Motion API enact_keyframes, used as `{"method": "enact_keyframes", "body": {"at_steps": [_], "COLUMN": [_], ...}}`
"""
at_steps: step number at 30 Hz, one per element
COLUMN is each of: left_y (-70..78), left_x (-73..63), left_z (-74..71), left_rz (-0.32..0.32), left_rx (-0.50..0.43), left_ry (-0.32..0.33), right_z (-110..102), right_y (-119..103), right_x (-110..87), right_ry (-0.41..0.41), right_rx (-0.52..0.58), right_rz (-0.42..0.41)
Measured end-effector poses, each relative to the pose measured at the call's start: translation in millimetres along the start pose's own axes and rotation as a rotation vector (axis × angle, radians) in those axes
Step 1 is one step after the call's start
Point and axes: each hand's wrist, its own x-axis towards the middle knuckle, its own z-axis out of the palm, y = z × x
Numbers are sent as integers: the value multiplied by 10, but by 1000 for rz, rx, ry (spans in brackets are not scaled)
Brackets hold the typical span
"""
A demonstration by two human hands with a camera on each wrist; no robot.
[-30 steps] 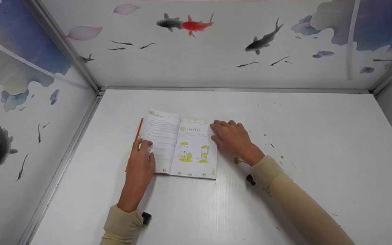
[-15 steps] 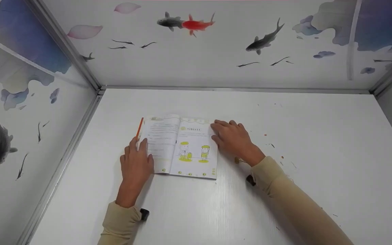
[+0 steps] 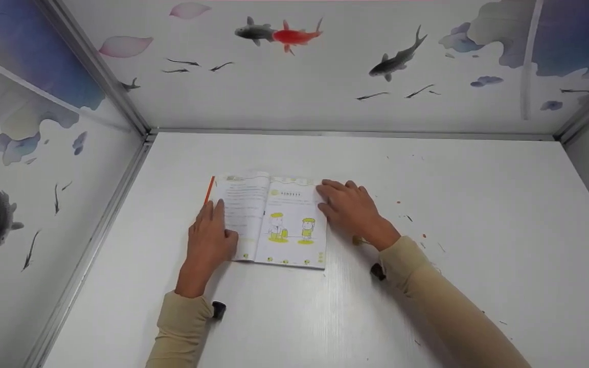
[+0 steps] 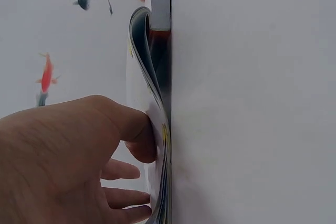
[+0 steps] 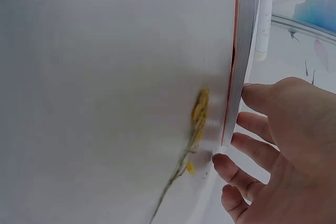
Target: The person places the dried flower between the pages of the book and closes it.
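An open book (image 3: 294, 245) lies on the white table, text on its left page and two yellow cartoon figures on its right page. A strip of orange-red cover (image 3: 209, 189) shows at the left edge. My left hand (image 3: 207, 243) rests on the left page near its outer edge, fingers stretched forward. In the left wrist view, that thumb (image 4: 140, 141) touches the page, and the pages bow up near the spine. My right hand (image 3: 350, 207) rests at the upper right edge, its thumb (image 5: 257, 97) against the page block and its fingers loosely bent.
A dried yellow flower sprig (image 5: 197, 121) lies on the table right of the book, partly under my right wrist in the head view. Small orange and dark bits (image 3: 424, 235) are scattered further right. Fish-patterned walls (image 3: 299, 92) stand at the back and left.
The left page, raised one second ago, has come down flat. My left hand shifted outward off the page's edge, then moved forward and back onto the page. The right hand stayed in place.
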Motion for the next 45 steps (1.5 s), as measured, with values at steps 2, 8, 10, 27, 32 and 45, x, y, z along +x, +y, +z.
{"method": "enact_keyframes", "body": {"at_steps": [2, 8, 10, 27, 32, 45], "left_y": [-2, -73, -107, -208, -189, -185], "left_x": [-1, -7, -4, 27, 30, 52], "left_z": [-9, -21, -17, -21, -21, 2], "left_rz": [5, 74, 99, 117, 115, 147], "left_rx": [6, 65, 81, 72, 60, 21], "left_ry": [-16, 3, 22, 58, 61, 133], "right_z": [-7, -57, -86, -290, -317, -274], "right_y": [34, 177, 229, 542, 523, 473], "right_x": [-17, -131, -195, -967, -1186, -1363], "right_ry": [-9, 8, 41, 114, 85, 144], "right_rx": [33, 141, 166, 118, 26, -83], "right_rz": [-7, -4, -3, -31, -40, -41]}}
